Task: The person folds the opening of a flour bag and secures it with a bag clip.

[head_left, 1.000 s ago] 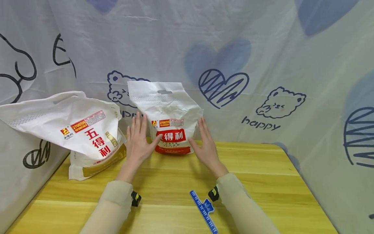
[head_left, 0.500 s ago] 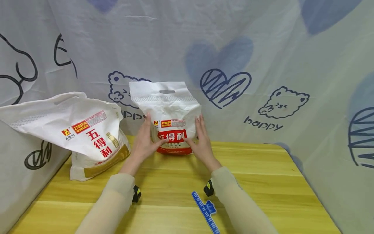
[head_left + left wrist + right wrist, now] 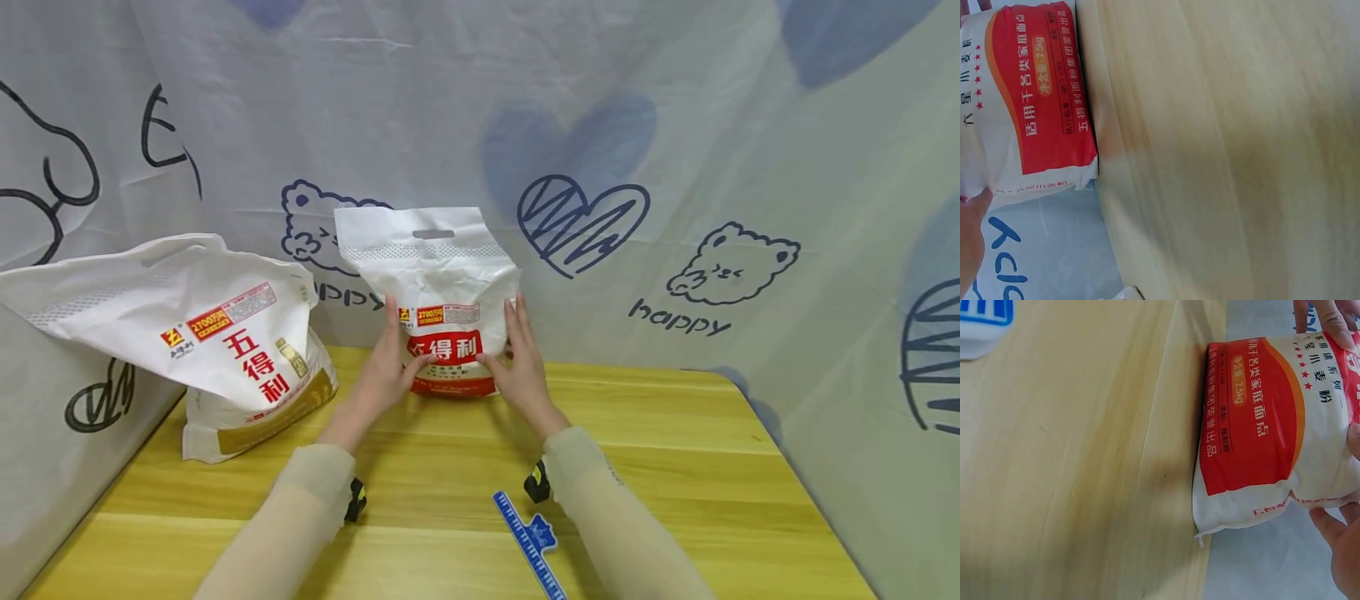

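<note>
A white and red bag of wheat flour (image 3: pixel 450 292) stands upright near the back edge of the table, its flat top with a cut-out handle leaning left. My left hand (image 3: pixel 385 367) grips its left side, thumb across the front. On the opposite side my right hand (image 3: pixel 521 367) holds it the same way, thumb by the red label. The right wrist view shows fingers (image 3: pixel 1329 526) denting the side of the bag (image 3: pixel 1247 419). In the left wrist view the bag's base (image 3: pixel 1060 87) sits at the tabletop. Parts of the fingers are hidden along the bag's sides.
A larger white and gold flour bag (image 3: pixel 240 350) slumps at the table's left, its top against the side curtain. A long blue clip (image 3: pixel 528 542) lies near the front on the wooden table (image 3: pixel 675 467). A printed curtain (image 3: pixel 585 125) hangs close behind.
Both hands have moved in from beside the flour bag and now grip its sides. The top of the bag has turned slightly to face forward.
</note>
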Available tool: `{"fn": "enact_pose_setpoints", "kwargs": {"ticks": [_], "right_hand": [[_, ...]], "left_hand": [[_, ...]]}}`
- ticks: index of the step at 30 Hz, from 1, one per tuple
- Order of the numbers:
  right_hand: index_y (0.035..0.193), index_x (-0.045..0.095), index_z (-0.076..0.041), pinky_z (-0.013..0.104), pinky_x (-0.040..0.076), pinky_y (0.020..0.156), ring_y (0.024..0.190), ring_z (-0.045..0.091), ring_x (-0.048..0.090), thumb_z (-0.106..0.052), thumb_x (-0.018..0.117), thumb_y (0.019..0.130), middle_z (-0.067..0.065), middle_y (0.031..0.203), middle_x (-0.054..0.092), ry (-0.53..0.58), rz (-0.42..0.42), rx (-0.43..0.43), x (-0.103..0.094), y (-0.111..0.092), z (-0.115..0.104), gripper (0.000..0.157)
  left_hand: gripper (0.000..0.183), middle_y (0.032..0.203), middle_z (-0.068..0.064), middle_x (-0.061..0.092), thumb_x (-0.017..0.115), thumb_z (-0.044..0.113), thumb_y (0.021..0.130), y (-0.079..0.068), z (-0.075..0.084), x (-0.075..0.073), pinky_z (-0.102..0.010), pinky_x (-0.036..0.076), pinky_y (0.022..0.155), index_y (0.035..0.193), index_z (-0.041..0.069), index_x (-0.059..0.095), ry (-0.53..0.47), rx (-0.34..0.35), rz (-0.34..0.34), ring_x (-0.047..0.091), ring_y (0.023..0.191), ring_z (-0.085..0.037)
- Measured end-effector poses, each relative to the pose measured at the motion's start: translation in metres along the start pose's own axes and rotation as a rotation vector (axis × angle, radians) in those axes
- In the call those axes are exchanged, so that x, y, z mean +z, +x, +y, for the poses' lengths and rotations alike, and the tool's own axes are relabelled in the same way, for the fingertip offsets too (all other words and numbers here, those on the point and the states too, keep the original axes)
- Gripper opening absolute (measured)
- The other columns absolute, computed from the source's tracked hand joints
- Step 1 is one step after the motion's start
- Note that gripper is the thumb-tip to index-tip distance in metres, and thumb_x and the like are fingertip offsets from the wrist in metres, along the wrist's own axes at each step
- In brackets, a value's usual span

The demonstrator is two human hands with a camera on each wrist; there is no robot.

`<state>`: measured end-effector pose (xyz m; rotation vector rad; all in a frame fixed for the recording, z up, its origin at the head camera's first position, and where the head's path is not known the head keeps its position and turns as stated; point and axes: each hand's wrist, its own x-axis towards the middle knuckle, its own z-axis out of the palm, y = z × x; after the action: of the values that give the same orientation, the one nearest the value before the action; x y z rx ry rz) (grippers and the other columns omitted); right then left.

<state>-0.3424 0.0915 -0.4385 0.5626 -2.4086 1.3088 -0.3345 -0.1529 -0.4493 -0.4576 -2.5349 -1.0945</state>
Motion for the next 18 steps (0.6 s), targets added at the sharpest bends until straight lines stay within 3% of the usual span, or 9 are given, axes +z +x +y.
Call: {"fn": "enact_pose_setpoints", "kwargs": {"ticks": [8,18], "right_hand": [[0.168,0.014,-0.024,0.039,0.05,0.109,0.155,0.027,0.03,-0.004,0.078,0.091,-0.004,0.176,-0.003,0.035,0.006,0.014,0.0025,0.0013,0.0005,0.102],[0.168,0.014,-0.028,0.042,0.051,0.108,0.15,0.029,0.038,0.0,0.077,0.091,-0.004,0.176,-0.002,0.061,0.006,0.007,0.0014,0.0011,0.0027,0.103]], "left_hand": [[0.116,0.169,-0.029,0.008,0.07,0.016,0.099,-0.0042,0.0045,0.0007,-0.055,0.024,0.124,0.161,0.018,-0.028,-0.01,0.08,0.033,0.023,0.154,-0.045],[0.116,0.167,-0.031,0.014,0.071,0.021,0.098,-0.0054,0.0083,0.0005,-0.057,0.026,0.123,0.161,0.021,-0.026,-0.003,0.029,0.033,0.028,0.15,-0.047]]}}
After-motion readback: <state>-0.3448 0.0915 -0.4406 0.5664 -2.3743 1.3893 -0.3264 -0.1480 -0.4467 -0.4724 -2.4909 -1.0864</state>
